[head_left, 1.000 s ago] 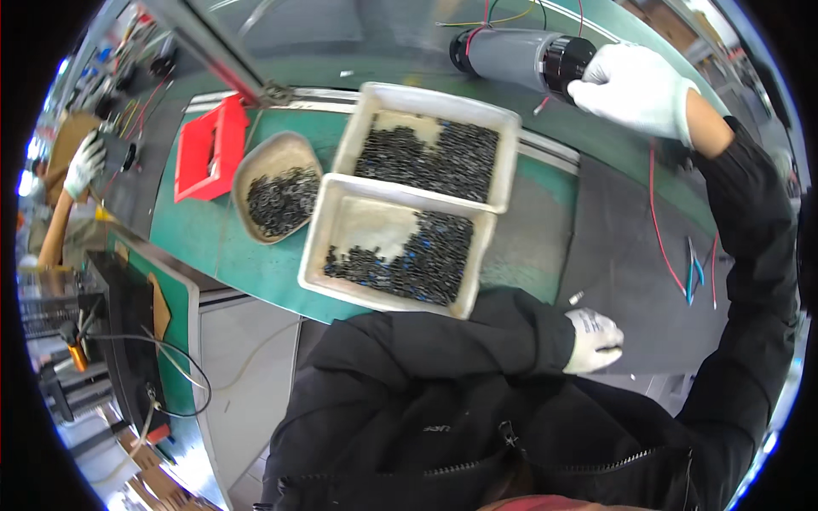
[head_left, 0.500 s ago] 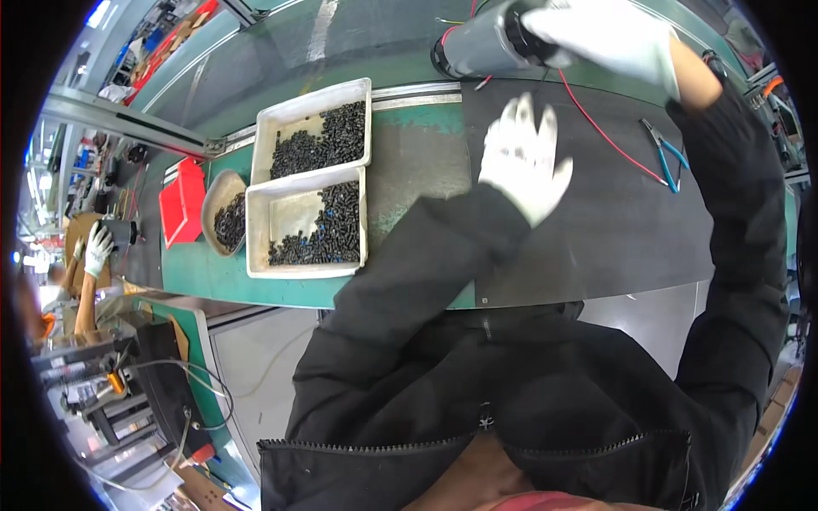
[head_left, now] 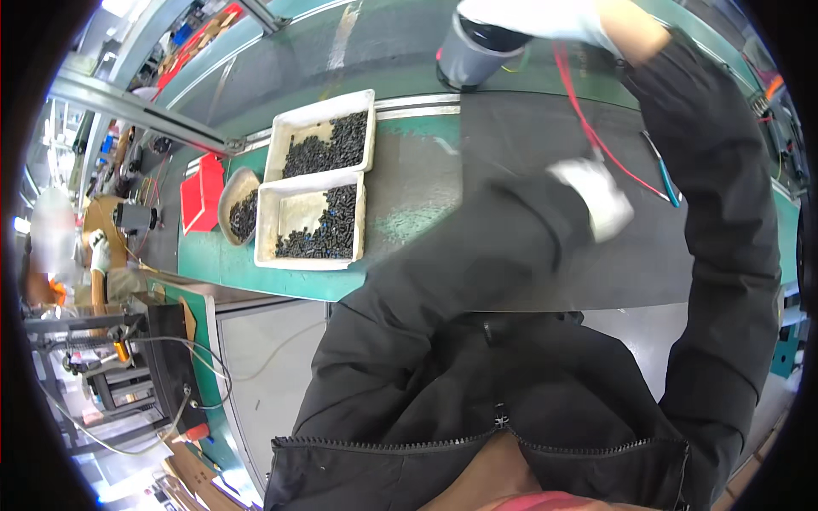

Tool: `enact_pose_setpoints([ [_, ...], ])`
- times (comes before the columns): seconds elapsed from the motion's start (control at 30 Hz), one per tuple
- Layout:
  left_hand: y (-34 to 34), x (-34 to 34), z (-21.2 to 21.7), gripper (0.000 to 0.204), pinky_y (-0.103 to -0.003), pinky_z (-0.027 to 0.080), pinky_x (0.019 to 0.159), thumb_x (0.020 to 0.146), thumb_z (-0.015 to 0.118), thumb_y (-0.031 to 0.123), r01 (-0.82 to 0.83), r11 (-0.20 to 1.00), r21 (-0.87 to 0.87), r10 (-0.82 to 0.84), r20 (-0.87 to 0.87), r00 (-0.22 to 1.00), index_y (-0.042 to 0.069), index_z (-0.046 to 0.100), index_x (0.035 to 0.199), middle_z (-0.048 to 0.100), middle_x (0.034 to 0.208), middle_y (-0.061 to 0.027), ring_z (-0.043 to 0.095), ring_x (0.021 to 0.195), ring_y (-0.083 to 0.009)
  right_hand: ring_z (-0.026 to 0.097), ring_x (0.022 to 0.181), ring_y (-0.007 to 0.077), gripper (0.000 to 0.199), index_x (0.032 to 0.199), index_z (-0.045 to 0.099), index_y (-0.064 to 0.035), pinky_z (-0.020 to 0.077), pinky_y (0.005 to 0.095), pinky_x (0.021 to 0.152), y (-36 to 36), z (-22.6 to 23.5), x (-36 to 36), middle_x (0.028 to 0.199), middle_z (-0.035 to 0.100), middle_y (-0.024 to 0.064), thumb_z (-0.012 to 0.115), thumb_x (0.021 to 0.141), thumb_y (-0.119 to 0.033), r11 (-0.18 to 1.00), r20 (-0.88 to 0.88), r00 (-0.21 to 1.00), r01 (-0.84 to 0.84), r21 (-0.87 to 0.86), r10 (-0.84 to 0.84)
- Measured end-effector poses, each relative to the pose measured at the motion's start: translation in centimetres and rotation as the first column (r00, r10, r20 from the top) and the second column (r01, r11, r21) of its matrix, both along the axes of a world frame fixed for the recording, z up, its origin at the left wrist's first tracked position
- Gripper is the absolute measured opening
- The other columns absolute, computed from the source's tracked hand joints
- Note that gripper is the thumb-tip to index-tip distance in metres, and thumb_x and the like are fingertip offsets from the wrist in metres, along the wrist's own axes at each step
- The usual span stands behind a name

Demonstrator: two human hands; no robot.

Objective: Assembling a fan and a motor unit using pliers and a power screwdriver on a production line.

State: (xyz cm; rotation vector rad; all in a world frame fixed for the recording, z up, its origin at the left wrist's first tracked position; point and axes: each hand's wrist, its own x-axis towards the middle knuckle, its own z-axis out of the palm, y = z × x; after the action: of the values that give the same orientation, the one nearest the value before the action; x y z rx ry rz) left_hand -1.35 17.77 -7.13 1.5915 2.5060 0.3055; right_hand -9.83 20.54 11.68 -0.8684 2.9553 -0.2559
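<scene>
My right hand [head_left: 541, 17], in a white glove, grips the black upper end of a grey cylinder [head_left: 477, 64] at the far side of the bench. The cylinder stands nearly upright, slightly tilted, and the picture's top edge cuts off part of the hand. Over the black mat [head_left: 630, 264], my gloved left hand [head_left: 603, 200] is smeared by motion, so its fingers cannot be made out. A red wire [head_left: 578, 111] runs down past this hand toward blue-handled pliers [head_left: 665, 173] lying on the mat. Near the cylinder's right side a short yellow-green wire [head_left: 515, 66] shows.
Left of my arm, two white trays [head_left: 266, 221] hold many small black parts. Beside them are an oval bowl [head_left: 227, 209] of black parts and a red bin [head_left: 199, 198]. A metal frame [head_left: 145, 111] crosses the far left. Another person's gloved hand [head_left: 100, 251] works beyond.
The grey cylinder has turned from lying toward upright and shifted slightly left, with my right hand on it. My left hand has moved right and nearer to me.
</scene>
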Motion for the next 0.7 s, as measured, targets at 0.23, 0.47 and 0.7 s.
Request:
enact_pose_setpoints([
  [0.23,-6.7,12.8,1.6,0.028,-0.039,0.051,0.068,0.079,0.062,0.03,0.011,0.879,0.477,-0.191,0.33,0.925,0.003,0.059,0.082,0.057,0.075,-0.0123,0.06,0.068,-0.028,0.058,0.053,0.0317,0.028,0.064,0.062,-0.0087,0.047,0.0421,0.053,1.8,-11.7,9.9,0.062,0.058,0.013,0.061,0.085,-0.027,0.984,-0.364,0.927,0.025,-0.179,-0.09],
  [0.47,-26.3,-0.6,6.6,0.015,-0.04,0.053,0.066,0.083,0.059,0.018,-0.605,0.796,-0.016,0.516,-0.504,0.692,0.008,0.069,0.088,0.066,0.081,-0.0119,0.066,0.077,-0.0305,0.054,0.055,0.0297,0.029,0.057,0.056,-0.0072,0.0445,0.0397,0.051,-1.0,-20.1,16.4,0.057,0.052,0.0115,0.065,0.082,-0.019,0.815,0.066,0.922,0.368,-0.448,-0.38],
  [0.7,-35.7,-14.1,-1.9,0.029,-0.042,0.047,0.092,0.081,0.06,0.03,-0.815,0.579,-0.019,0.743,-0.4,0.537,0.011,0.07,0.1,0.067,0.104,-0.0171,0.061,0.102,-0.0354,0.062,0.076,0.0335,0.023,0.104,0.066,-0.0065,0.0505,0.0384,0.068,4.2,-15.7,16.8,0.088,0.065,0.0144,0.061,0.086,-0.02,0.796,0.553,0.833,0.344,-0.498,-0.015],
])
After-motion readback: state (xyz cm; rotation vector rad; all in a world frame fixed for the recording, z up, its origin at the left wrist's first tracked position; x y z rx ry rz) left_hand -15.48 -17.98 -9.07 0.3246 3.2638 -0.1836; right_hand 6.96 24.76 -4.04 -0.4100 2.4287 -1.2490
